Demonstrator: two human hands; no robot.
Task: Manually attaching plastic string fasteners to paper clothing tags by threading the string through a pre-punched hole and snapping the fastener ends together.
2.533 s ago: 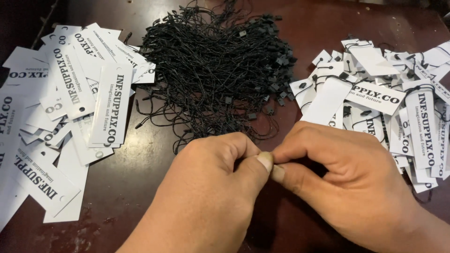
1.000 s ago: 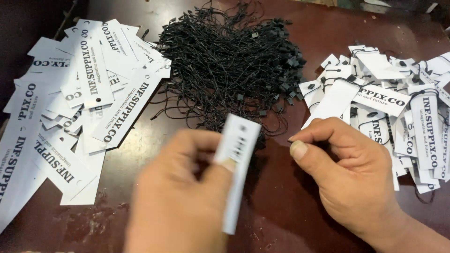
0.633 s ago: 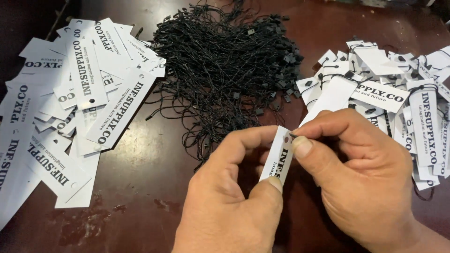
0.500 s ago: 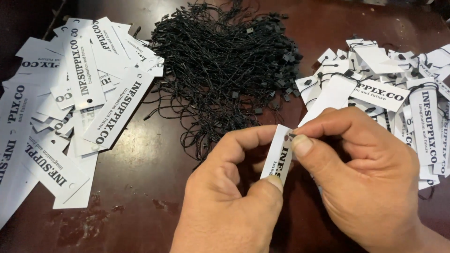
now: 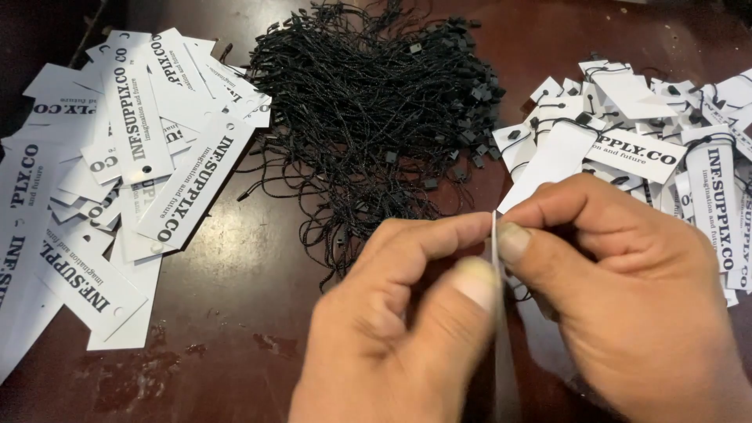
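Observation:
My left hand (image 5: 392, 329) pinches a white paper tag (image 5: 497, 313) between thumb and forefinger. The tag is turned edge-on to the camera, so it shows only as a thin pale strip. My right hand (image 5: 627, 298) meets it at the tag's top edge, thumb and forefinger closed there. Whether a string is between those fingers is hidden. Both hands hover over the dark brown table (image 5: 235, 305), just in front of a heap of black tag strings (image 5: 368, 110).
A spread of white printed tags without strings (image 5: 133, 180) lies at the left. At the right lies a pile of white tags with black strings attached (image 5: 650, 133). The string heap fills the middle back of the table.
My left hand picked up a fresh white tag and brought it to my right hand. The tag has since turned from face-on to edge-on between the fingers.

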